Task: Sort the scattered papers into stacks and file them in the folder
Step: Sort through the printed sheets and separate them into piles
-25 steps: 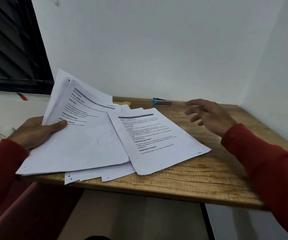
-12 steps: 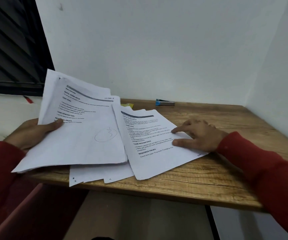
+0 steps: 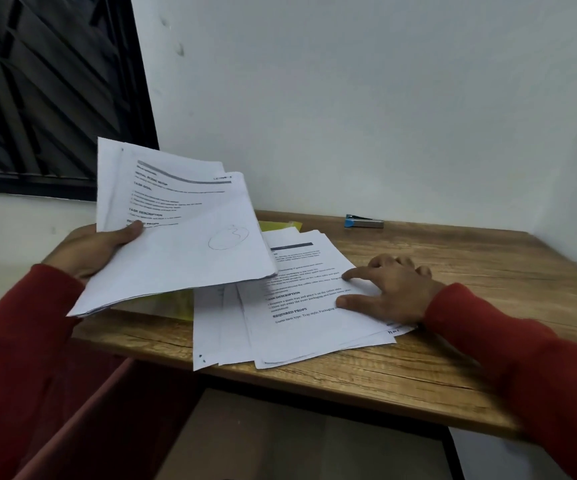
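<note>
My left hand (image 3: 96, 251) grips a stack of printed white papers (image 3: 183, 230) by its left edge, thumb on top, and holds it lifted and tilted above the wooden table (image 3: 453, 358). A second pile of printed sheets (image 3: 301, 323) lies fanned on the table near the front edge. My right hand (image 3: 389, 292) rests on that pile's right side, index finger and thumb stretched out and pressing the top sheet. A yellow folder (image 3: 172, 304) lies on the table, mostly hidden under the papers, with a corner showing at the back.
A blue and silver stapler (image 3: 364, 222) lies at the back of the table near the white wall. A dark window (image 3: 48, 91) fills the upper left. The table ends close below the loose sheets, which overhang its front edge.
My right hand came down from the air onto the right-hand pile. My left hand has raised its stack off the table, uncovering the yellow folder beneath.
</note>
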The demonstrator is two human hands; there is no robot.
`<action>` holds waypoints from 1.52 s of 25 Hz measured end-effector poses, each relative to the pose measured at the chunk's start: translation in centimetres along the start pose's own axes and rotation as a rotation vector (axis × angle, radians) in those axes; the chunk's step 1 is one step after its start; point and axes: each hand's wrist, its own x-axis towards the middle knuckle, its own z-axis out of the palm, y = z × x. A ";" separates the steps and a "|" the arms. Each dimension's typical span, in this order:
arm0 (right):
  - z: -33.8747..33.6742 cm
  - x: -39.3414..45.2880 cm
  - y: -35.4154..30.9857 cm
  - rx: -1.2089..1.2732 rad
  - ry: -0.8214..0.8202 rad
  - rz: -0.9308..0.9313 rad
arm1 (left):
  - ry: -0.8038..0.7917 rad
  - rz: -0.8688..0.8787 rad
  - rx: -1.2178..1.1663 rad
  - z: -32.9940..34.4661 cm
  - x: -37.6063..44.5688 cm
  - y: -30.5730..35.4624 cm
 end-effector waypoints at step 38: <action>-5.7 -4.1 15.0 0.882 0.447 0.273 | -0.536 0.035 -0.202 30.1 -3.6 4.5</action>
